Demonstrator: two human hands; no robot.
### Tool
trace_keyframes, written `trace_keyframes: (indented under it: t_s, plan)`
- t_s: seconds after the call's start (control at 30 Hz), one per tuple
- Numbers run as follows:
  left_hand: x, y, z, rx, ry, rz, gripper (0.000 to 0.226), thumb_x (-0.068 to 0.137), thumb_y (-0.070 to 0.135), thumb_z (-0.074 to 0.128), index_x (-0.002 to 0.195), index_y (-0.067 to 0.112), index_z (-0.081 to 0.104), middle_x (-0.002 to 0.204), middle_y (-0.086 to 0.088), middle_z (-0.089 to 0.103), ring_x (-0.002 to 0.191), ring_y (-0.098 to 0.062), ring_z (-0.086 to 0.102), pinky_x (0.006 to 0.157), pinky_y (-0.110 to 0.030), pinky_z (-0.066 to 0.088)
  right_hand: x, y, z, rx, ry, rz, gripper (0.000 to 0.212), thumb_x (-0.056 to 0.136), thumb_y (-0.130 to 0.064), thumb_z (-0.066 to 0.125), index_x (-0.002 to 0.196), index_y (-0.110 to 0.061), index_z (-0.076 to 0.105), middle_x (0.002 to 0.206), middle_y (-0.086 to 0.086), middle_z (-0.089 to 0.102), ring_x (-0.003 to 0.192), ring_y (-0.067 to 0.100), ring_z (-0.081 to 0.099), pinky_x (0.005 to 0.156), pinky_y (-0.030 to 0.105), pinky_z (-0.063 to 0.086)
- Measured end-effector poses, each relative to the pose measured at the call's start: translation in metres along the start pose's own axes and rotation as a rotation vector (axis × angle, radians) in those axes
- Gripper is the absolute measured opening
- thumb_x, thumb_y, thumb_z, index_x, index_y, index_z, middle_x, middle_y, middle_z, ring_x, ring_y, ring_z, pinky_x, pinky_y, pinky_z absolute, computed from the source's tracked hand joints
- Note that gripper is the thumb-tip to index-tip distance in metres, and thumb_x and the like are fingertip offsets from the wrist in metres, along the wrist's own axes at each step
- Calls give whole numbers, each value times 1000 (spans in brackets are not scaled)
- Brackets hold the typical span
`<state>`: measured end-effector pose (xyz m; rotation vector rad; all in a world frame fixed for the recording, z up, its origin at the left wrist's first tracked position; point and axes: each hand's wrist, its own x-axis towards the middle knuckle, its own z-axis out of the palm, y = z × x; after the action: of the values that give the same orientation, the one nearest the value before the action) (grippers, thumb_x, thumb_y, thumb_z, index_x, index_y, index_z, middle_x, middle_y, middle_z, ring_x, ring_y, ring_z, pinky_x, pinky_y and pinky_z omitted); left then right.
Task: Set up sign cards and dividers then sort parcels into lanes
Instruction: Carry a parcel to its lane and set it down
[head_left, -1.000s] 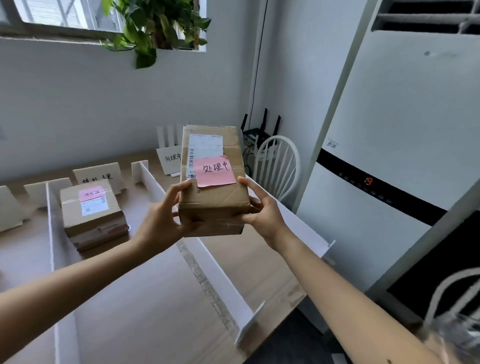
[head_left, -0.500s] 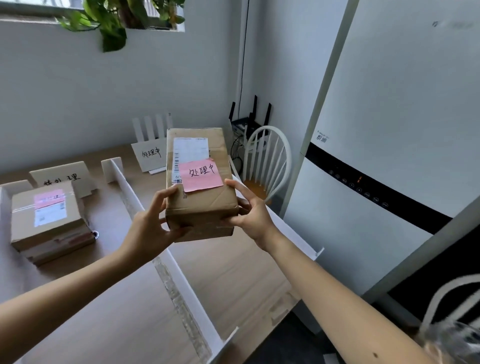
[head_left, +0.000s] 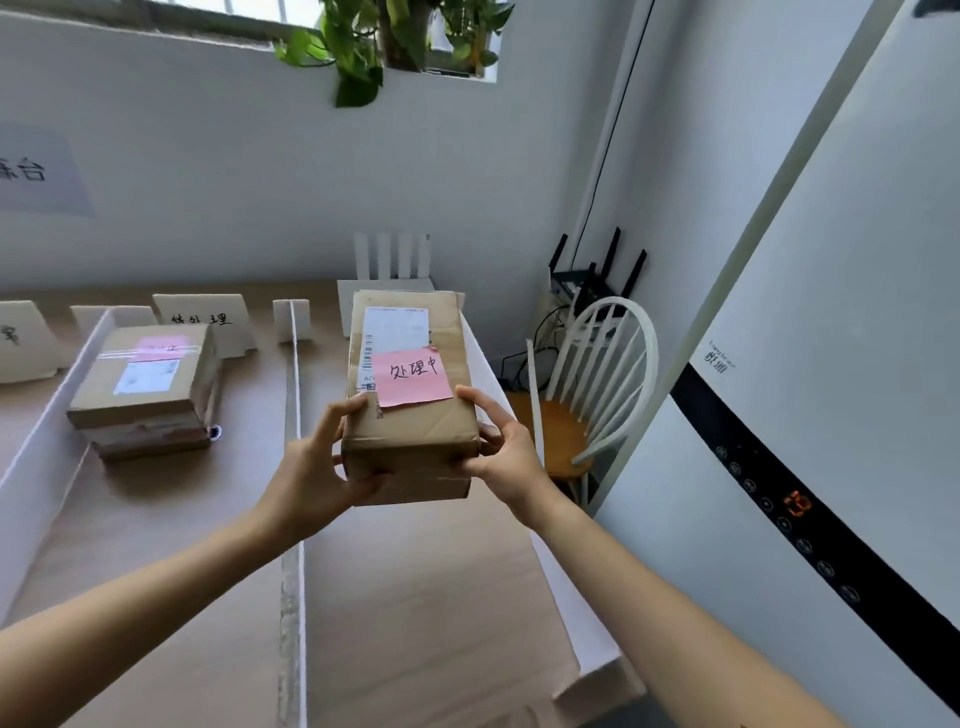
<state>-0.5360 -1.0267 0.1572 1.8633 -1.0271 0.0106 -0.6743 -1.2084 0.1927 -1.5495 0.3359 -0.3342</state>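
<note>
**Holding a parcel over the right-edge lane**

Both grips are clasping the parcel (head_left: 415, 434) by its near end, above the table (head_left: 415, 597). The left grip (head_left: 317, 467) is curling round its left side with the thumb on top, and the right grip (head_left: 506, 452) is wrapping its right side. A pink note (head_left: 413, 376) is sticking to the top. The parcel is hanging over the lane between the middle divider (head_left: 294, 374) and the right divider (head_left: 563, 597) along the table's right edge. Stacked boxes (head_left: 145, 384) are sitting in the next lane leftward, near a far-edge card (head_left: 208, 318).

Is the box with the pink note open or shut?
Shut. The box has a flat, closed top with the pink note stuck on it.
</note>
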Motion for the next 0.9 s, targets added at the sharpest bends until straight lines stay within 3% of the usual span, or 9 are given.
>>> trace_keyframes:
  t_s: [0.13, 0.27, 0.33, 0.47, 0.63, 0.9]
  plan:
    - [-3, 2, 13, 53, 2, -85, 87, 62, 11, 86, 126, 38, 35, 109, 14, 60, 80, -20, 66, 66, -7, 48, 9, 9, -15, -6, -93, 52, 81, 75, 23, 60, 133, -32, 49, 116, 0, 61, 103, 19, 61, 90, 44, 55]
    - [-15, -1, 25, 118, -1, -191, 81, 59, 29, 82, 122, 45, 33, 109, 4, 65, 75, -26, 66, 66, -35, 57, 18, 24, -24, -10, -150, 115, 81, 75, 24, 58, 131, -34, 48, 112, 2, 59, 97, 18, 61, 83, 36, 58]
    - [-18, -6, 31, 154, 7, -250, 80, 60, 26, 82, 121, 45, 34, 106, 1, 64, 75, -30, 66, 68, -40, 57, 22, 35, -26, -4, -161, 152, 80, 76, 24, 57, 132, -31, 47, 112, 3, 59, 95, 17, 61, 79, 33, 59]
    - [-26, -21, 49, 190, 29, -335, 81, 61, 18, 84, 124, 40, 38, 105, -3, 65, 79, -28, 64, 74, -40, 56, 30, 59, -24, -27, -156, 212, 76, 76, 23, 57, 130, -29, 47, 110, 5, 59, 93, 17, 62, 73, 27, 58]
    - [-35, -47, 59, 158, -10, -449, 80, 60, 14, 86, 128, 27, 46, 108, -4, 63, 82, -25, 63, 74, -35, 56, 37, 93, -15, -100, -148, 257, 76, 73, 18, 64, 125, -34, 48, 114, 8, 59, 97, 20, 62, 80, 34, 59]
    - [-38, -85, 71, 119, -8, -569, 78, 60, 14, 85, 117, 42, 40, 105, -2, 65, 81, -21, 63, 74, -37, 56, 64, 132, 2, -136, -128, 289, 76, 67, 18, 63, 122, -33, 51, 123, 10, 58, 105, 22, 62, 81, 36, 59]
